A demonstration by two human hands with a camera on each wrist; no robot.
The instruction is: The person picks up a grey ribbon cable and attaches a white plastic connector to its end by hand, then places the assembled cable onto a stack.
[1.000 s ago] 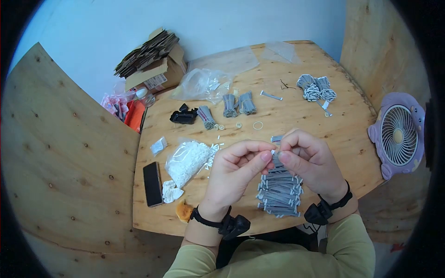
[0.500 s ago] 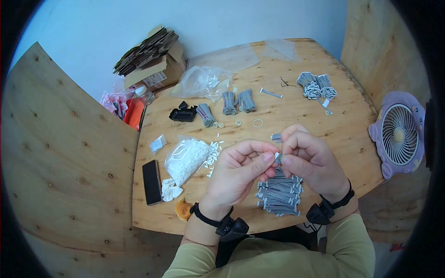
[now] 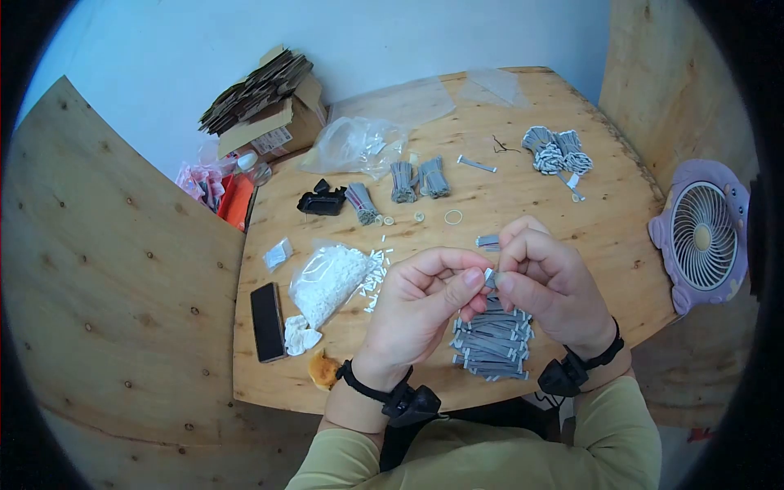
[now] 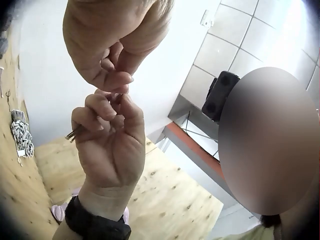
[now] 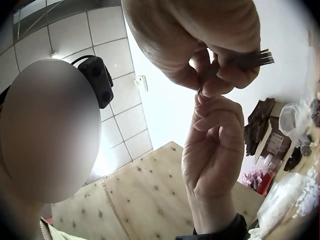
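Both hands pinch one short grey ribbon-cable strip above the wooden counter.

I see my left hand [image 3: 420, 298] and right hand [image 3: 543, 282] meeting fingertip to fingertip, each pinching the short grey flat ribbon-cable strip with a white end [image 3: 488, 278]; its grey end juts from the right fist in the right wrist view. Directly below, at 6 o'clock on the plywood counter [image 3: 604, 237], lies the stack of matching grey strips [image 3: 492, 339]. A clear bag of small white connectors [image 3: 328, 283] sits at 9 o'clock.
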